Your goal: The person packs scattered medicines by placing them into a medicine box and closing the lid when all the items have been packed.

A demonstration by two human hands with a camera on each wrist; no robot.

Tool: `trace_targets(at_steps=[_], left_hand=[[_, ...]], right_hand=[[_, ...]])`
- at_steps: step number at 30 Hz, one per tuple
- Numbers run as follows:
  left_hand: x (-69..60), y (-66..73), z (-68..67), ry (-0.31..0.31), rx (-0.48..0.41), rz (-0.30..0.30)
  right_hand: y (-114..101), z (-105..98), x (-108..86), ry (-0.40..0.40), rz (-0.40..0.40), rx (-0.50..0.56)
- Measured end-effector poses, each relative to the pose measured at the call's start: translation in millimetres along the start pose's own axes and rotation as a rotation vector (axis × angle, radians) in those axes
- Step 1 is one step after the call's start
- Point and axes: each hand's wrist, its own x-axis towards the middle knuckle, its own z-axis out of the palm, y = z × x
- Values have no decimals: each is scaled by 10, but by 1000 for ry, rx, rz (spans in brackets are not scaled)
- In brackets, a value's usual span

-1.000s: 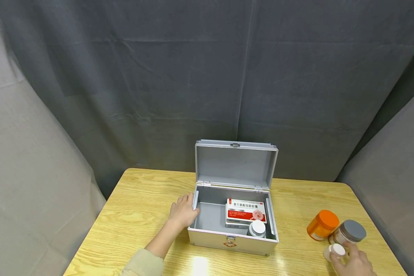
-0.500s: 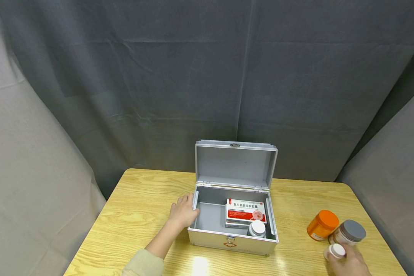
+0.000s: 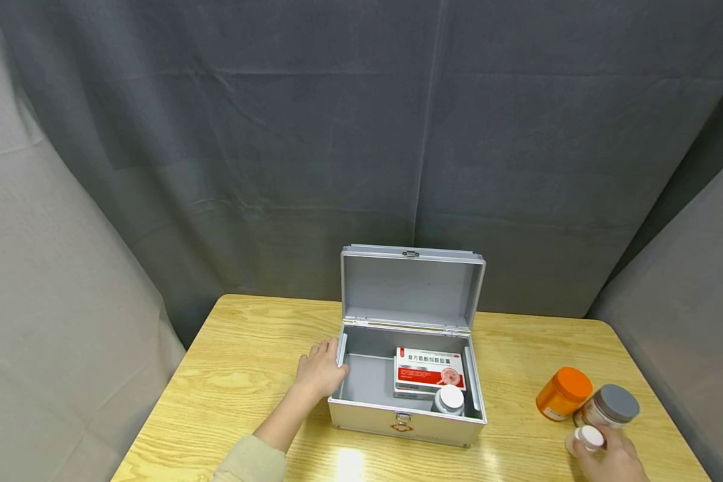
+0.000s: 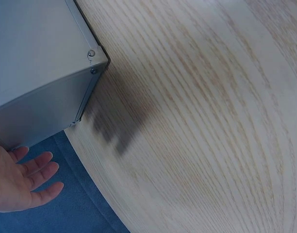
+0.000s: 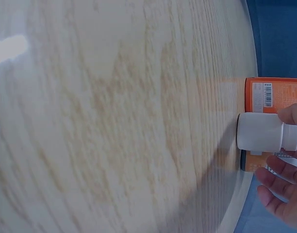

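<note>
At the right of the head view, my right hand (image 3: 617, 458) pinches a small white pill bottle (image 3: 589, 438) near its cap. In the right wrist view the bottle (image 5: 260, 132) appears to stand on the table, thumb at its neck, other fingers spread loosely. My left hand (image 3: 322, 369) rests against the left rim of an opened silver medicine case (image 3: 367, 418), thumb over the edge. The left wrist view shows that hand's fingers (image 4: 44, 175) loosely extended beside the case wall. Inside the case lie red-and-white medicine boxes (image 3: 428, 365) and a white bottle (image 3: 450, 398).
Beside the right hand stand an orange jar (image 3: 564, 393) and a grey-lidded jar (image 3: 608, 405), close together. The case lid (image 3: 412, 288) is raised at the back. Grey cloth (image 3: 307, 134) hangs behind the wooden table (image 3: 247, 361) and along both sides.
My right hand has shifted slightly left and closed its fingers about the small white bottle's cap, which tilted a little and settled back. The left hand and the case have stayed put.
</note>
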Motion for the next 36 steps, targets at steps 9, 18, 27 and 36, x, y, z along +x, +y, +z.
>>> trace_targets(at_steps=[9,18,27,36], left_hand=[[2,2,0,-4,-7,-5],[0,1,1,-13,0,-6],[1,-7,4,-5,6,4],[4,-4,-3,-4,11,7]], right_hand=[[23,-22,2,-23,-7,-1],[30,-46,29,-40,2,-17],[-51,-63,-37,-8,2,-9],[-180,-135,-52,-58,-36,-33]])
